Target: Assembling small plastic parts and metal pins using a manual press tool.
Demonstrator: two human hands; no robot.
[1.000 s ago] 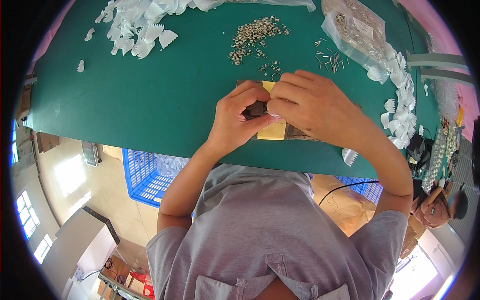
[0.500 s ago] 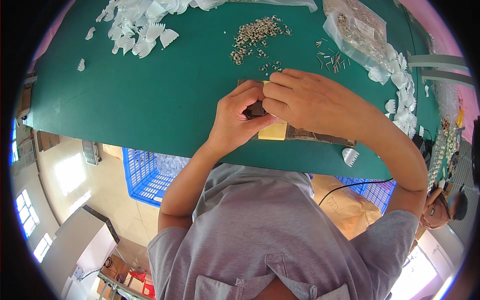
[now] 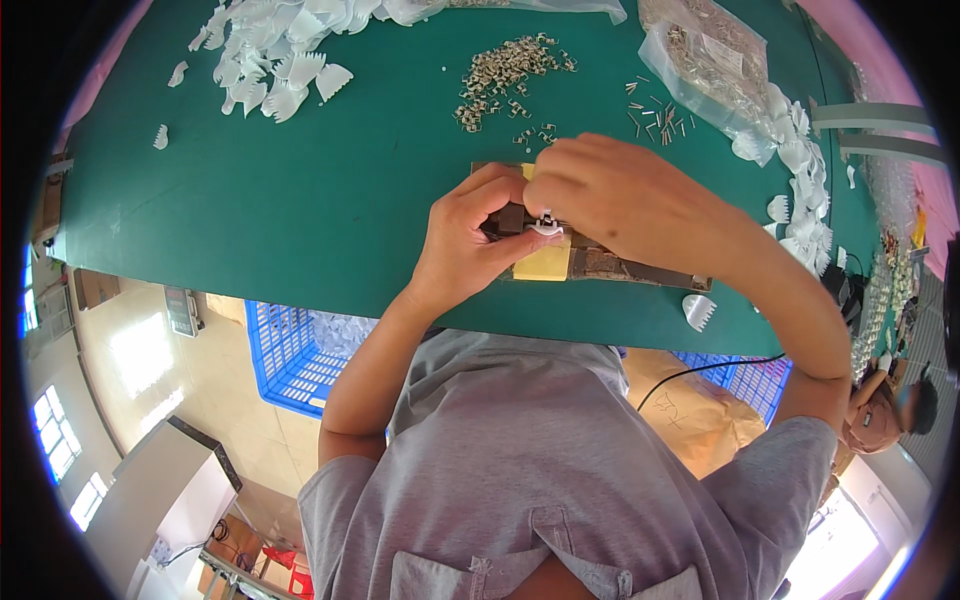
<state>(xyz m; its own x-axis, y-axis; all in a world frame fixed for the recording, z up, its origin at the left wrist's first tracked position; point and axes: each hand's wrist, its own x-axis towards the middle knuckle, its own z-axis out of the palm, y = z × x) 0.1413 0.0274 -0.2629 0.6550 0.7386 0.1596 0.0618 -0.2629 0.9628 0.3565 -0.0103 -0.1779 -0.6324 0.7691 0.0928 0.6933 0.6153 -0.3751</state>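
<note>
My left hand (image 3: 462,235) curls around a dark brown block fixture on the table, with thumb and fingers closed on a small white plastic piece (image 3: 546,230), seemingly half of a claw hair clip. A little metal spring (image 3: 546,216) shows on top of that piece. Over the fixture from the right comes my right hand (image 3: 605,190), its fingers bent and closed beside the spring; the fingertips and whatever they hold are hidden. Yellow tape (image 3: 543,263) wraps the wooden base (image 3: 640,270) under both hands.
Beyond my hands lie a heap of metal springs (image 3: 510,70) and scattered metal pins (image 3: 660,122). White toothed clip halves (image 3: 285,60) pile up far left, and more (image 3: 805,190) line the right. A plastic bag (image 3: 710,70) of metal parts lies far right. A single clip half (image 3: 699,312) rests near the front edge.
My right hand has shifted slightly, lifting its fingers off the white piece, so the piece and the metal spring now show. The left hand stays nearly in place.
</note>
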